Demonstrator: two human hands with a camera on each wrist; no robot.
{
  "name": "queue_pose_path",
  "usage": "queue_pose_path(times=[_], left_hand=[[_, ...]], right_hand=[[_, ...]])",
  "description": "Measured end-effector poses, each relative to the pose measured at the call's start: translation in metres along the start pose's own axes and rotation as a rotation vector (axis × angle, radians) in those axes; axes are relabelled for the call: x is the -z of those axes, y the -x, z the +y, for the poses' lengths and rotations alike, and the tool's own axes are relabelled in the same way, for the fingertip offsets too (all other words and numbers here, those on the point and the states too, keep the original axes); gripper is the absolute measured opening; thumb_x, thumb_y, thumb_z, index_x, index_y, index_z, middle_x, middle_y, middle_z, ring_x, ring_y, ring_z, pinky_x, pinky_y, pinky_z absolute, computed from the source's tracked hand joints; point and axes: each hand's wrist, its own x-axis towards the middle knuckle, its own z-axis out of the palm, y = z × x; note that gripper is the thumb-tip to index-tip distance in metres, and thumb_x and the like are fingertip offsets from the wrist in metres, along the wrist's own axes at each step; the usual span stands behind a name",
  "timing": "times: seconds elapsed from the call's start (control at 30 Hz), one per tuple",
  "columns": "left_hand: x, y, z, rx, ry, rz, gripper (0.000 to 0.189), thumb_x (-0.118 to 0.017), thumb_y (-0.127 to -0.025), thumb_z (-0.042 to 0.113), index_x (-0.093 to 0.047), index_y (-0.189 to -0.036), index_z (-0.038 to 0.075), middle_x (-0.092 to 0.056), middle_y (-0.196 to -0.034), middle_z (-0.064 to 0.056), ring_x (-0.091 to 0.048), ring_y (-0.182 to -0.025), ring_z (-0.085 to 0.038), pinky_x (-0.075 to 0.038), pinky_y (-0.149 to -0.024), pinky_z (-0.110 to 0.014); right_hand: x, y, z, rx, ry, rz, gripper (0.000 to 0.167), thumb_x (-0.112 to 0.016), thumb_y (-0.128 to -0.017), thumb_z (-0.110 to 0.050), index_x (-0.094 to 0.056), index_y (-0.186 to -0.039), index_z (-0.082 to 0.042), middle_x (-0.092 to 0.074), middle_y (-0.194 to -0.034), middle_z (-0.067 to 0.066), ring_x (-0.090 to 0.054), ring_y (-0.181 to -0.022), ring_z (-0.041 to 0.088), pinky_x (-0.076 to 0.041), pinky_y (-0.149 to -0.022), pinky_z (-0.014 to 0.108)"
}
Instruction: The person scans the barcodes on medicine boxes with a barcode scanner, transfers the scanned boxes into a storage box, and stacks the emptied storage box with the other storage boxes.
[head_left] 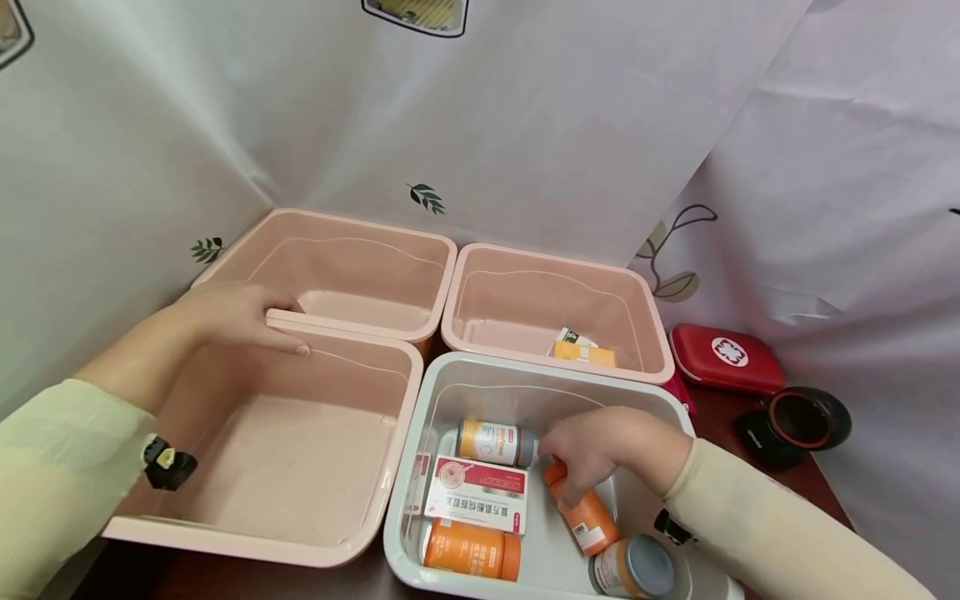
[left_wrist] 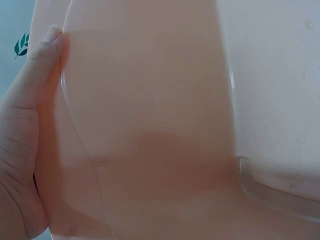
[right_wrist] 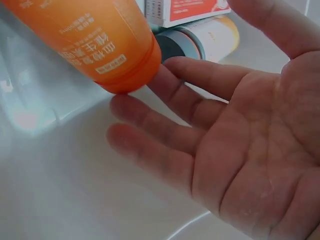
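My left hand (head_left: 243, 317) grips the back rim of the front-left pink bin (head_left: 300, 546). Its thumb lies against the inner wall, while the other fingers pass over the rim, mostly hidden. Inside the grey-white bin (head_left: 442, 375), my right hand (head_left: 607, 446) reaches down to a slim orange bottle (head_left: 588, 521) lying slanted. In the right wrist view its fingers are extended, fingertips at the bottle's cap end, with the thumb held away. Left of that hand lie a white-and-orange bottle (head_left: 491, 442) with a grey cap, a red-and-white medicine box (head_left: 477, 493) and another orange bottle (head_left: 471, 548).
A grey-capped jar (head_left: 645, 567) stands in the grey-white bin's near right corner. Behind are two more pink bins, the left one (head_left: 360, 229) and the right one (head_left: 555, 258), which holds a yellow box (head_left: 585, 354). A red case (head_left: 726, 358) and a black cup-shaped object (head_left: 795, 425) sit right.
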Motion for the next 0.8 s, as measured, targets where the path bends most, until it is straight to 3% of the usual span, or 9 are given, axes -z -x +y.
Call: queue_pose_path(times=[0.17, 0.27, 0.37, 0.5, 0.6, 0.8], left_hand=[[-0.0002, 0.0005, -0.0014, 0.006, -0.005, -0.001, 0.07, -0.084, -0.082, 0.064, -0.076, -0.126, 0.01, -0.076, -0.113, -0.005, -0.07, -0.102, -0.026, -0.052, -0.091, -0.056], [-0.0002, 0.0001, -0.0017, 0.006, -0.009, -0.001, 0.071, -0.084, -0.082, 0.065, -0.076, -0.126, 0.011, -0.075, -0.116, -0.006, -0.071, -0.104, -0.028, -0.052, -0.092, -0.057], [-0.0001, 0.0, -0.0014, 0.009, -0.013, -0.003, 0.071, -0.083, -0.082, 0.066, -0.076, -0.127, 0.011, -0.075, -0.116, -0.005, -0.071, -0.104, -0.027, -0.052, -0.092, -0.056], [0.0006, -0.0002, -0.001, 0.009, -0.015, -0.004, 0.07, -0.084, -0.082, 0.065, -0.076, -0.126, 0.012, -0.076, -0.114, -0.004, -0.07, -0.102, -0.026, -0.052, -0.091, -0.056], [0.0011, -0.0002, -0.0004, 0.006, -0.015, -0.003, 0.07, -0.084, -0.082, 0.065, -0.076, -0.126, 0.011, -0.076, -0.114, -0.004, -0.07, -0.102, -0.026, -0.052, -0.091, -0.056], [0.0008, 0.0003, 0.0001, 0.006, -0.015, -0.003, 0.071, -0.084, -0.081, 0.065, -0.076, -0.126, 0.011, -0.076, -0.116, -0.005, -0.071, -0.103, -0.028, -0.052, -0.092, -0.057]], right_hand=[[-0.0013, -0.0037, -0.0046, -0.001, 0.112, -0.004, 0.023, -0.091, -0.078, -0.03, -0.072, -0.088, -0.02, -0.055, -0.09, -0.005, -0.05, -0.086, 0.012, -0.046, -0.075, 0.032], [-0.0029, -0.0058, -0.0066, 0.012, 0.124, 0.004, 0.022, -0.09, -0.081, -0.027, -0.071, -0.076, -0.02, -0.054, -0.08, -0.005, -0.05, -0.079, 0.011, -0.042, -0.068, 0.03], [-0.0034, -0.0073, -0.0077, 0.002, 0.101, 0.01, 0.014, -0.09, -0.082, -0.024, -0.077, -0.084, -0.02, -0.054, -0.082, -0.005, -0.051, -0.08, 0.011, -0.044, -0.07, 0.03], [-0.0026, -0.0076, -0.0089, 0.001, 0.05, -0.018, 0.024, -0.091, -0.082, -0.022, -0.073, -0.098, -0.025, -0.058, -0.09, -0.008, -0.053, -0.086, 0.011, -0.047, -0.077, 0.031], [-0.0021, -0.0073, -0.01, 0.022, 0.026, -0.037, 0.029, -0.09, -0.082, -0.021, -0.064, -0.094, -0.028, -0.06, -0.087, -0.009, -0.056, -0.082, 0.011, -0.045, -0.075, 0.031], [-0.0014, -0.007, -0.0104, 0.06, 0.0, -0.032, 0.032, -0.092, -0.081, -0.019, -0.061, -0.089, -0.026, -0.06, -0.082, -0.01, -0.055, -0.078, 0.01, -0.043, -0.071, 0.03]])
